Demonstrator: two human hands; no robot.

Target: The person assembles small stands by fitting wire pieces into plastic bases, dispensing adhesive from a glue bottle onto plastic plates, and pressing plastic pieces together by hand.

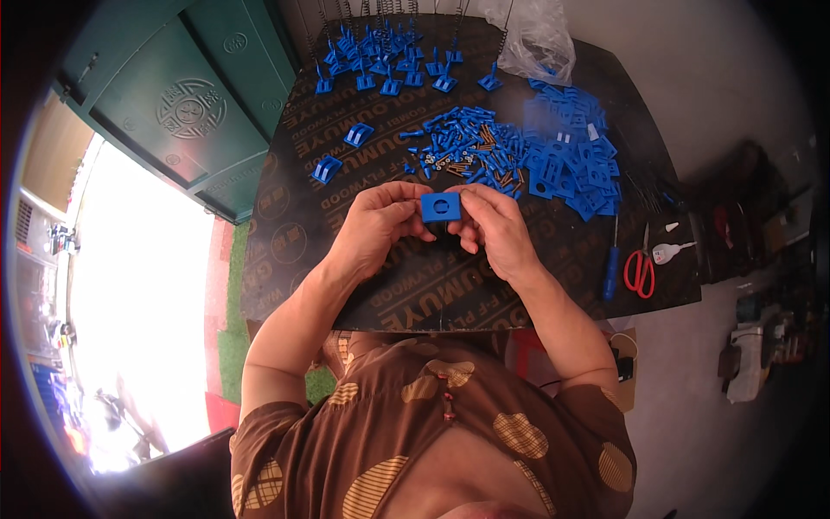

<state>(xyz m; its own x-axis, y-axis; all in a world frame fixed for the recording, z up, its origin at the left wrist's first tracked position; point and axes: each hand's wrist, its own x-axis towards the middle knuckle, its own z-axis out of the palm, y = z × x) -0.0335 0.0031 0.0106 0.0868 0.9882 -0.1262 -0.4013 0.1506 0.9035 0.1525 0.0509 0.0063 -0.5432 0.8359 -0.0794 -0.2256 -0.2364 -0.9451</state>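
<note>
A small blue plastic block point(441, 207) with a round hole in its face is held up between both hands over the dark plywood table point(285, 233). My left hand point(378, 223) grips its left side with the fingertips. My right hand point(493, 225) pinches its right side. Just beyond the hands lies a heap of small blue pins and brass screws point(462, 147). To the right of that heap is a pile of flat blue square plates point(575, 164).
Several assembled blue brackets with springs point(385, 56) stand at the table's far edge, two more point(341, 151) lie nearer. A clear plastic bag point(536, 39) sits at the back right. A blue-handled screwdriver point(612, 264) and red scissors point(640, 268) lie at the right. A green cabinet point(173, 95) stands left.
</note>
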